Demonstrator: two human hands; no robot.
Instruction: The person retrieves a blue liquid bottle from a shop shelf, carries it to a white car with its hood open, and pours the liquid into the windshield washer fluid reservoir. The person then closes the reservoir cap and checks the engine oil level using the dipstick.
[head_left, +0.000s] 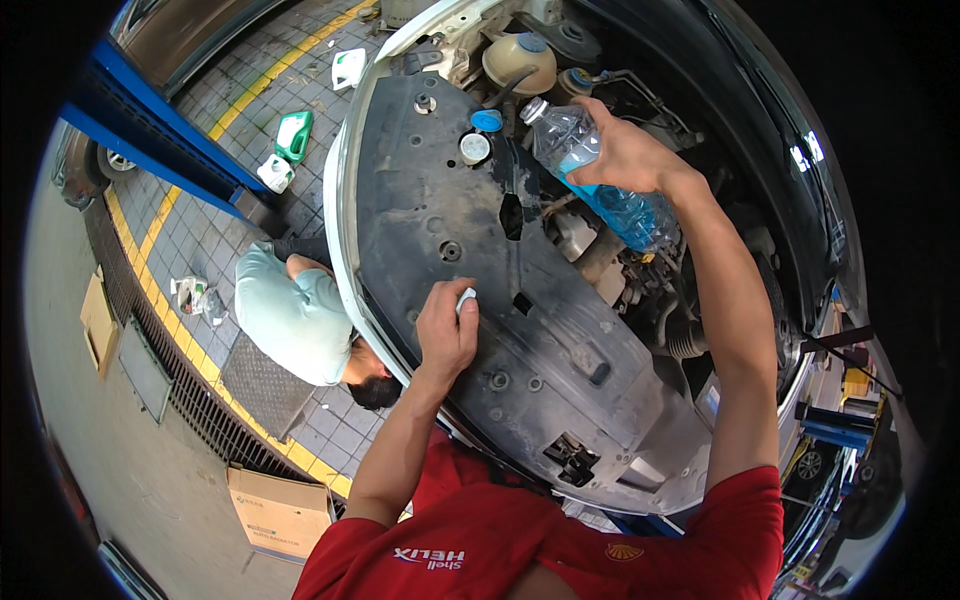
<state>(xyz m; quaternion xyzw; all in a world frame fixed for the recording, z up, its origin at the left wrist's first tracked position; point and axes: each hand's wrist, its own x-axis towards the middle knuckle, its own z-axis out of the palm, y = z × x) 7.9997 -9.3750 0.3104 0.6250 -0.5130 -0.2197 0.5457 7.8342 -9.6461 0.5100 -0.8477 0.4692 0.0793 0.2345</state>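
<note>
A clear plastic bottle point(640, 212) with blue liquid is in my right hand point(630, 150), whose fingers wrap round its upper part. The bottle's uncapped-looking neck points toward the far left, near the cream coolant reservoir point(519, 68). My left hand point(447, 328) is closed over the black plastic cover point(400, 200) at the car's front. Between its thumb and fingers shows a small white object point(466, 297), mostly hidden. On the cover's far part, a blue cap point(487, 121) stands raised beside a round whitish lid point(475, 148).
Engine parts and a ribbed hose point(684, 335) fill the bay at right. A person in a pale shirt point(290, 312) bends low by the bumper at left. Beyond are a blue lift post point(165, 130), a green jug point(294, 136), white jugs point(348, 69) and a cardboard box point(280, 512).
</note>
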